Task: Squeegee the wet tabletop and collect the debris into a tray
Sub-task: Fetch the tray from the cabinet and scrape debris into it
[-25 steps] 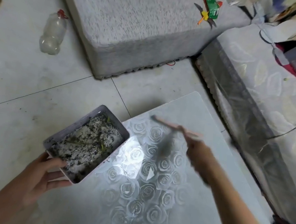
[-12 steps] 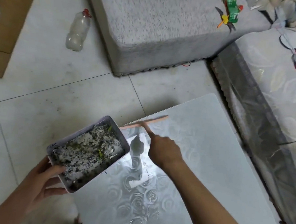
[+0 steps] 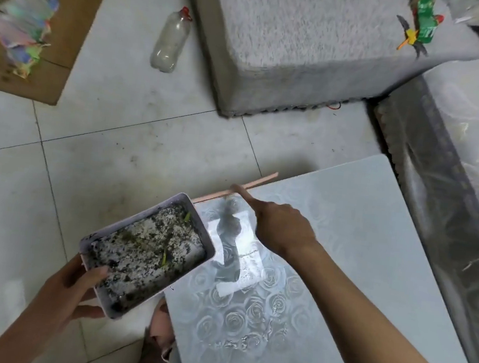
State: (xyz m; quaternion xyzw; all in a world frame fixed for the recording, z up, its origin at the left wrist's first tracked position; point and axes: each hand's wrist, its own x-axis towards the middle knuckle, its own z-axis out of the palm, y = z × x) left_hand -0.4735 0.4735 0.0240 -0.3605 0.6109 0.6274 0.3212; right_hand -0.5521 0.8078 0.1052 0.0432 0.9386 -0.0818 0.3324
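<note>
A pale tabletop with an embossed rose pattern fills the lower right; water glints near its front. My right hand grips the handle of a pink squeegee, whose blade lies along the table's far left edge. My left hand holds a white rectangular tray at its near corner, thumb inside the rim. The tray is tilted against the table's left edge and holds dark wet debris with a few green bits.
A grey upholstered block stands beyond the table, a patterned sofa along the right. An empty plastic bottle lies on the tiled floor. Cardboard with coloured paper scraps lies far left.
My right hand swung the squeegee from mid-table to the far left edge, above the tray. The view shifted left, bringing the cardboard into sight. The tray stays at the table's edge.
</note>
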